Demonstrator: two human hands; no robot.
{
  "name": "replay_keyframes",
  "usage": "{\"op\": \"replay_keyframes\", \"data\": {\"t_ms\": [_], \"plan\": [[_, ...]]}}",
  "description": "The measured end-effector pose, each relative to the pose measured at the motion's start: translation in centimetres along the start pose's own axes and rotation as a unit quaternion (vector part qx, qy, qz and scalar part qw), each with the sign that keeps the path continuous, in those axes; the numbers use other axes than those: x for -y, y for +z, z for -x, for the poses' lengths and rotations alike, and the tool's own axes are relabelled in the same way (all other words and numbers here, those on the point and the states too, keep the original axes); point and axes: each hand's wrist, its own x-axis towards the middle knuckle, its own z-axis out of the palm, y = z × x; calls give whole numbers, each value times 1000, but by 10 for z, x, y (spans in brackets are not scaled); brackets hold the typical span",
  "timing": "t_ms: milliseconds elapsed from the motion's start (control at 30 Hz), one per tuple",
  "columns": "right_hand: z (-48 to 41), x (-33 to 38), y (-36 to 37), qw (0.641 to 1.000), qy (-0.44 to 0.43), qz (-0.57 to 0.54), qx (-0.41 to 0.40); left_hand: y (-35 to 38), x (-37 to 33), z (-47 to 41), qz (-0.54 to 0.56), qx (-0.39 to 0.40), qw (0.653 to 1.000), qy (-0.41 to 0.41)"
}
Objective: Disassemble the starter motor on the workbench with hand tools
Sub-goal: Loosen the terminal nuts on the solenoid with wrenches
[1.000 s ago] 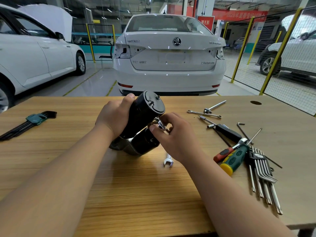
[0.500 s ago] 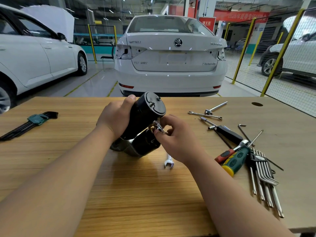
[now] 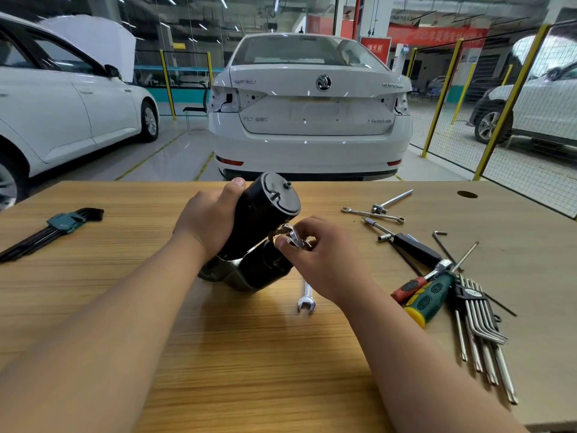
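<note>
Motor (image 3: 256, 226) tilted on workbench (image 3: 249, 354), left hand (image 3: 206, 220) gripping it, right hand (image 3: 321, 257) pinching wrench (image 3: 296, 237).

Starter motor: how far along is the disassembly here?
Done: nothing visibly removed; the black cylindrical starter motor looks whole, its round end cap still fitted. In hand: the left hand grips it while the right hand pinches a small silver wrench in the gap between the two cylinders. Left: whatever the wrench works on, the end cap and the rest.
</note>
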Motion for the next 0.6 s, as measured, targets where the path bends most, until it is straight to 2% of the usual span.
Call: {"op": "replay_keyframes", "data": {"t_ms": [333, 533, 600], "plan": [[2, -5, -4, 997, -27, -74, 10, -1, 1, 0, 3, 6, 1000, -3], [8, -21, -23, 992, -27, 32, -115, 0, 1, 0, 4, 10, 1000, 5], [6, -28, -26, 987, -3, 101, -123, -1, 1, 0, 7, 12, 1000, 7]]}}
